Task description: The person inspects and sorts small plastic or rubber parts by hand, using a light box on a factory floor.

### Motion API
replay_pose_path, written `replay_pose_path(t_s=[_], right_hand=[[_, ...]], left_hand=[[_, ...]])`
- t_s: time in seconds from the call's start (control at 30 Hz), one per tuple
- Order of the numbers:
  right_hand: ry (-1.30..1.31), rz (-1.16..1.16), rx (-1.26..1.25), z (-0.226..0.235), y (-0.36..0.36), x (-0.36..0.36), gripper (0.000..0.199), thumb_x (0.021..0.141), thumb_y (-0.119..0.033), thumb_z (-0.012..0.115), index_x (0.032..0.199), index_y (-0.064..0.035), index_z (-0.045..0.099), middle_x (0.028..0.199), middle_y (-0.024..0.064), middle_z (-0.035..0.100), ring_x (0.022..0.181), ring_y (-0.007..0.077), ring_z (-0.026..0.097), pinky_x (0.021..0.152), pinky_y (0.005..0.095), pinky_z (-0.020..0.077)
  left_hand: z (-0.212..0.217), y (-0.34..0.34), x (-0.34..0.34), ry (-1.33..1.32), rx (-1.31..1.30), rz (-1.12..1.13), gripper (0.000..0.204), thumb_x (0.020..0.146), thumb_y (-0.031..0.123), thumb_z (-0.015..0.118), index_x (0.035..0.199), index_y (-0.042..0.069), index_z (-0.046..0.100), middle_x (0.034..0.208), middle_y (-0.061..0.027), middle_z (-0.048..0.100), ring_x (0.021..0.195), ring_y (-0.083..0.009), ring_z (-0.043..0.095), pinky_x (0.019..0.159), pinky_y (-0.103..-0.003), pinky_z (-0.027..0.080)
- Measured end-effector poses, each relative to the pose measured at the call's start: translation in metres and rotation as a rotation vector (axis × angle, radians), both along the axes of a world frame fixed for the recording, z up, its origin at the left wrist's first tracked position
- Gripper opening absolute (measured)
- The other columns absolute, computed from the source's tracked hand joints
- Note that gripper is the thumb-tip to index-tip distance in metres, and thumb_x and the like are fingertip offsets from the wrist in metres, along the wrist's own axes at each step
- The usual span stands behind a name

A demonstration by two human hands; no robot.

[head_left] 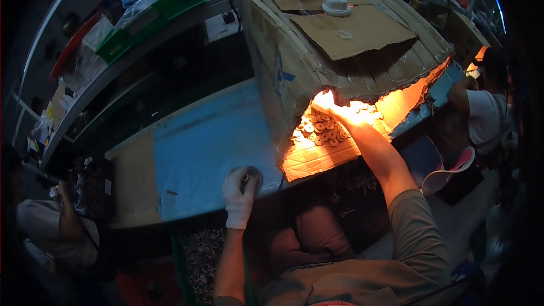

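Note:
My left hand (237,195), in a white glove, rests near the front edge of the blue work surface. Its thumb and fingers curl round a dark round piece (255,183) with a small ring-like centre. My right hand (324,103) reaches into the brightly lit opening of a large cardboard box (306,56). Strong glare washes out its fingers, so I cannot see whether it grips anything. Beside and below it lies a heap of small round discs with centre holes (326,132), on the box's cardboard floor (317,163).
A white lamp holder (336,4) with a blue cable sits on the box. Green bins (178,1) stand on a shelf at far left. Below the table is a crate of small dark parts (204,260). Other people sit at left (54,226) and right (484,113), near a chair (453,173).

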State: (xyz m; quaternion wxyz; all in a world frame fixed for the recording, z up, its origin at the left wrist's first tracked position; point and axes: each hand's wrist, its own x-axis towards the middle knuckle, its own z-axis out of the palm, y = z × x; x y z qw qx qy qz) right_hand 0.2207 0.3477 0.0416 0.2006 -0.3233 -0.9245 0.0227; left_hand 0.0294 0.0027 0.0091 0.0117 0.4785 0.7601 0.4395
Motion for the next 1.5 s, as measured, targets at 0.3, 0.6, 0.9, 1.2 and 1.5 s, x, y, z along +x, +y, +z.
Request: replay_pose_path(t_s=[0.3, 0.6, 0.9, 1.2, 1.5], right_hand=[[0.033, -0.028, -0.460, 0.017, -0.042, 0.024, 0.036, 0.099, -0.038, 0.062, 0.119, -0.0110, 0.073, 0.098, 0.0117, 0.075, 0.080, 0.0264, 0.070, 0.080, 0.0367, 0.0561], [0.383, 0.418, -0.394, 0.034, -0.231, -0.028, 0.017, 0.094, -0.005, 0.069, 0.111, -0.0027, 0.070, 0.105, 0.0119, 0.072, 0.094, 0.0250, 0.071, 0.081, 0.0328, 0.0580], [0.568, 0.545, -0.326, -0.043, -0.230, -0.093, 0.030, 0.089, -0.004, 0.075, 0.117, -0.0080, 0.066, 0.122, 0.0161, 0.069, 0.109, 0.0346, 0.069, 0.091, 0.0396, 0.0581], [0.675, 0.655, -0.209, -0.053, -0.228, -0.101, 0.034, 0.088, -0.006, 0.077, 0.120, -0.0090, 0.066, 0.125, 0.0162, 0.069, 0.111, 0.0371, 0.068, 0.093, 0.0420, 0.0570], [0.537, 0.600, -0.117, -0.020, -0.248, -0.072, 0.037, 0.086, 0.007, 0.066, 0.121, -0.0042, 0.066, 0.124, 0.0184, 0.068, 0.113, 0.0393, 0.066, 0.096, 0.0447, 0.0557]], left_hand=[[-0.014, -0.002, -0.004, -0.231, 0.096, 0.006, 0.035, 0.089, 0.018, 0.075, 0.122, 0.006, 0.070, 0.123, -0.0185, 0.068, 0.120, -0.0351, 0.062, 0.102, -0.043, 0.049], [-0.016, 0.011, -0.015, -0.095, 0.148, 0.035, 0.043, 0.087, 0.019, 0.078, 0.126, 0.004, 0.068, 0.122, -0.0185, 0.068, 0.115, -0.0382, 0.063, 0.101, -0.046, 0.048], [-0.030, 0.001, -0.014, -0.077, 0.097, 0.031, 0.056, 0.084, 0.011, 0.070, 0.139, 0.006, 0.060, 0.127, -0.0190, 0.066, 0.117, -0.0401, 0.061, 0.103, -0.048, 0.047], [-0.024, -0.003, -0.016, -0.116, 0.122, 0.008, 0.055, 0.086, 0.007, 0.065, 0.140, 0.003, 0.058, 0.126, -0.0197, 0.066, 0.116, -0.0388, 0.061, 0.101, -0.047, 0.049], [-0.036, -0.004, -0.014, -0.155, 0.136, 0.038, 0.054, 0.090, 0.014, 0.068, 0.142, 0.001, 0.057, 0.126, -0.0212, 0.066, 0.112, -0.0380, 0.065, 0.096, -0.044, 0.053]])
